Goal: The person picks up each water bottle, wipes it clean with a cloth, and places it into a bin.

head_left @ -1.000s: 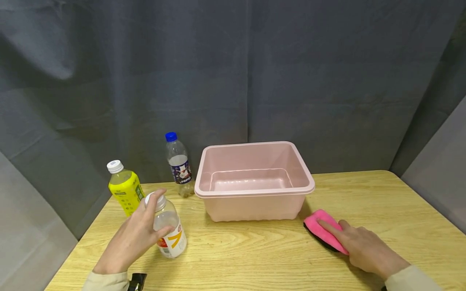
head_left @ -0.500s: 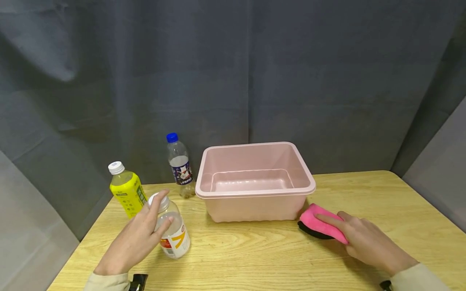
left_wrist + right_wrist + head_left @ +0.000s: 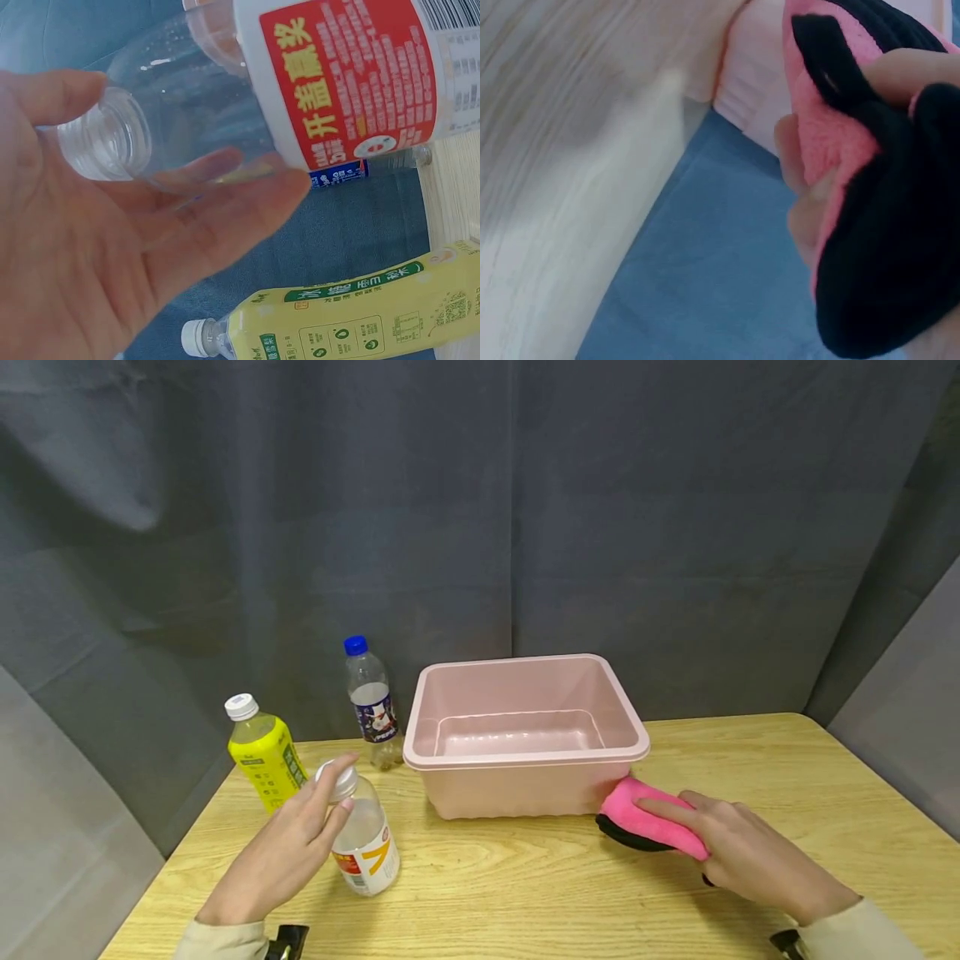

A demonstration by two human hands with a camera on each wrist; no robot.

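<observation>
My left hand [image 3: 273,852] holds a clear plastic bottle [image 3: 367,839] by its neck and shoulder, at the front left of the table. That bottle has a white cap and a white-and-red label. In the left wrist view the thumb lies at the neck of the clear bottle [image 3: 202,97], and fingers show through the plastic. My right hand [image 3: 750,860] grips a folded pink plush cloth piece [image 3: 648,814] with a black side, near the lower right corner of the pink basin [image 3: 525,789]. In the right wrist view the cloth piece's black loop [image 3: 832,60] shows.
A yellow-labelled drink bottle [image 3: 266,760] stands left, partly behind my left hand. Beside the basin's left wall is a blue-capped bottle [image 3: 375,710]. The wooden table [image 3: 487,902] ends at a dark curtain [image 3: 510,527] behind, with grey panels at both sides.
The pink cloth piece has moved left toward the basin with my right hand, which now holds it more folded. My left hand and the clear bottle have shifted slightly right.
</observation>
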